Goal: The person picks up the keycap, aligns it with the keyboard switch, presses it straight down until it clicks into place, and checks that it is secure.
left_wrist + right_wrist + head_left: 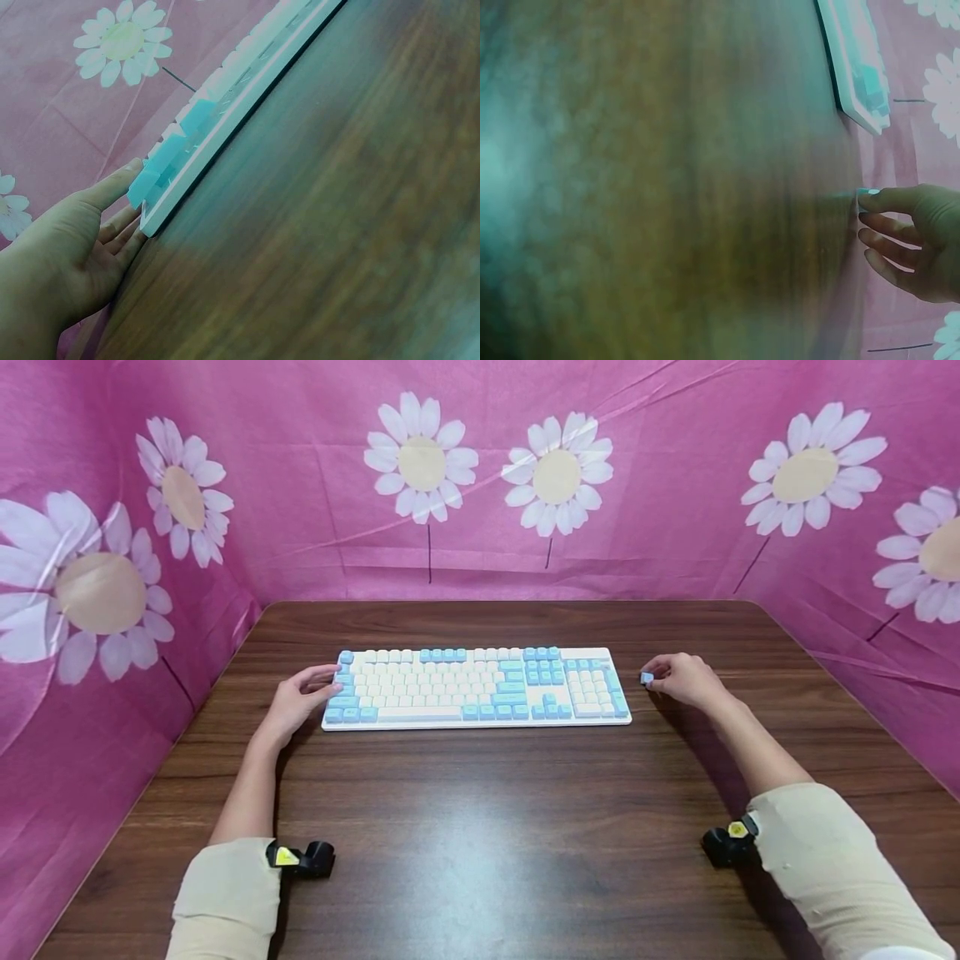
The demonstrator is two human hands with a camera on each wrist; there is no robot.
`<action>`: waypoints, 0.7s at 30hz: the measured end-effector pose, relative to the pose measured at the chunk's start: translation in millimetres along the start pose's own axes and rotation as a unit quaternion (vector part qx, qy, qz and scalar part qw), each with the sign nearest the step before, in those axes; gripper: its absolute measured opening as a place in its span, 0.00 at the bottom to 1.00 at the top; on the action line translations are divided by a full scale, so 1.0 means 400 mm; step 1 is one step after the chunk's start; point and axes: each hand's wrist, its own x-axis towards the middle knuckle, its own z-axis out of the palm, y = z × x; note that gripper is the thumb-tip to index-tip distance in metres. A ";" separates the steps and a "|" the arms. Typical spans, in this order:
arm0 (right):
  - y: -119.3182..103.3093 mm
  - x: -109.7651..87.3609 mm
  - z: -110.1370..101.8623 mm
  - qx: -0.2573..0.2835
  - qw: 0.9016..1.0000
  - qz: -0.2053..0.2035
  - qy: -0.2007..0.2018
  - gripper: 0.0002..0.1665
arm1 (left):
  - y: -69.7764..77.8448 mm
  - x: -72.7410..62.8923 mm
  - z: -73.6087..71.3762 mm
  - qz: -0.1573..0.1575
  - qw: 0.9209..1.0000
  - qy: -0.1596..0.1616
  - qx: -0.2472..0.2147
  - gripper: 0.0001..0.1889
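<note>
A full-size keyboard point(420, 723) with white and light-blue keycaps lies flat on the table. My left hand point(294, 702) grips its left end; in the left wrist view, the thumb point(120, 184) lies by the blue corner keys and the other fingers are partly hidden behind the keyboard's edge. Off the right end, apart from the keyboard, my right hand point(686, 679) pinches a small light-blue keycap point(647, 678). The right wrist view shows this keycap point(864, 191) at the tip of the thumb, with the other fingers bent below it.
The dark wooden table point(465, 835) extends in front of the keyboard and to both sides. A pink cloth point(487, 556) with white daisies stands behind the table and along its sides. Each forearm carries a black wrist camera point(318, 860) over a beige sleeve.
</note>
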 end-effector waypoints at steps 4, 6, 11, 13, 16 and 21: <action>-0.003 0.002 -0.005 -0.001 1.000 -0.003 -0.002 0.13 | -0.004 0.002 0.000 -0.001 1.000 0.000 -0.001 0.26; -0.005 0.003 -0.008 0.000 1.000 -0.006 -0.001 0.12 | -0.007 0.004 0.000 -0.004 1.000 0.001 -0.004 0.26; -0.015 0.008 -0.017 -0.002 1.000 -0.015 0.005 0.12 | -0.008 0.003 0.001 -0.003 1.000 0.002 -0.008 0.26; -0.019 0.011 -0.020 -0.004 1.000 -0.016 0.007 0.13 | -0.008 0.002 0.001 -0.003 1.000 0.003 -0.008 0.26; -0.027 0.015 -0.024 -0.007 1.000 -0.019 0.007 0.14 | -0.007 0.003 0.001 -0.002 1.000 0.004 -0.007 0.26; -0.041 0.021 -0.030 -0.009 1.000 -0.023 0.004 0.14 | -0.006 0.004 0.002 -0.003 1.000 0.004 -0.009 0.26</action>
